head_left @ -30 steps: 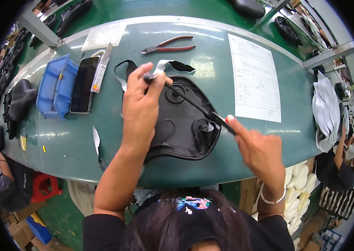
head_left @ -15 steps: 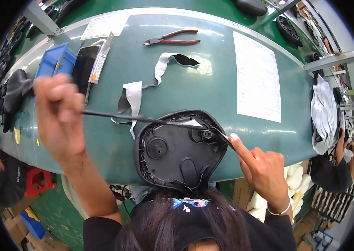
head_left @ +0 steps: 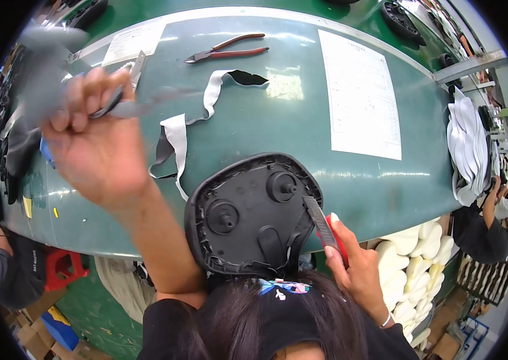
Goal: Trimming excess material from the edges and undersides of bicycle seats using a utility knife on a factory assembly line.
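A rounded black padded panel (head_left: 245, 234) with a plastic inside, two round bosses and a wrapped rim lies at the table's near edge, in front of my body. My right hand (head_left: 356, 264) is closed around a red utility knife (head_left: 321, 225). Its long segmented blade is out, with the tip over the panel's right side. Raised to the upper left, away from the panel, my left hand (head_left: 101, 144) is closed on a dark strip of trimmed material (head_left: 123, 109). Motion smears much of that strip.
Red-handled cutting pliers (head_left: 227, 49), a curled black-and-white offcut (head_left: 174, 138) and a printed sheet (head_left: 359, 96) lie on the green table (head_left: 254, 132). White layered pieces (head_left: 465, 150) hang at the right; cream foam pieces (head_left: 407, 258) are piled below. Other people sit at both sides.
My left hand has swung up and away with the strip, which was stretched to the panel's right edge and is now off it. The knife has dropped slightly nearer to me.
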`<state>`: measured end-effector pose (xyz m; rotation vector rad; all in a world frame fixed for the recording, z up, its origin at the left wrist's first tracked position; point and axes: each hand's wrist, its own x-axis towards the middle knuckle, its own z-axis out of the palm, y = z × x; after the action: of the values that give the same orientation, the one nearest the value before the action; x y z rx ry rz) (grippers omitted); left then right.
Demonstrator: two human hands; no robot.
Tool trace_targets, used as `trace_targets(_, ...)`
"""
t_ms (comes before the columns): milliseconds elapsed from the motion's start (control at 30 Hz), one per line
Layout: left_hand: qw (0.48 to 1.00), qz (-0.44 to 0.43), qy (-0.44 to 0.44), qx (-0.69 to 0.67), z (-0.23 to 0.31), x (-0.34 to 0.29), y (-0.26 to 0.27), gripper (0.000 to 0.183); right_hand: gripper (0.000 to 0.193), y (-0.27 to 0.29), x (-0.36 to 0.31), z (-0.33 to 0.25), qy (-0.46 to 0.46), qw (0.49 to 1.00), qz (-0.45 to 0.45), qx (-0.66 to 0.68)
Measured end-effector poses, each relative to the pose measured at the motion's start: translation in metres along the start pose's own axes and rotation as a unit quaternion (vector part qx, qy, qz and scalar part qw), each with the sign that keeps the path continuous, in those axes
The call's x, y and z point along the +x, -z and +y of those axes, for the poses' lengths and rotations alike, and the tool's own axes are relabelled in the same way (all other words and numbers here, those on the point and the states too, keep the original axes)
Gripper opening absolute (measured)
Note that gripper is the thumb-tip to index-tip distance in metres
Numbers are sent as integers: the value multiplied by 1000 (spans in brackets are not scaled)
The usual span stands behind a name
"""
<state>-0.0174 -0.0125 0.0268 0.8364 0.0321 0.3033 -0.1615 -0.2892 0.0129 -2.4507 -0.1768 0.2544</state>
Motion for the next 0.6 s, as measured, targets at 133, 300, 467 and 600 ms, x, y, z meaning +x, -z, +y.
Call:
trace_targets(133,902,-160,-105,386,-38,-4,34,20,59,-10,9,19,-46,989,4,144)
trace_targets(300,731,-272,265,567,-41,-25,45,38,62,-31,54,35,20,967,39,253)
trace_targets(467,977,60,122,165,-29,27,62,31,39,18,91,33,21,860,388,331)
trace_targets(600,594,-87,-256,757,-84,27,115,35,37,8,100,45,15,883,319,344)
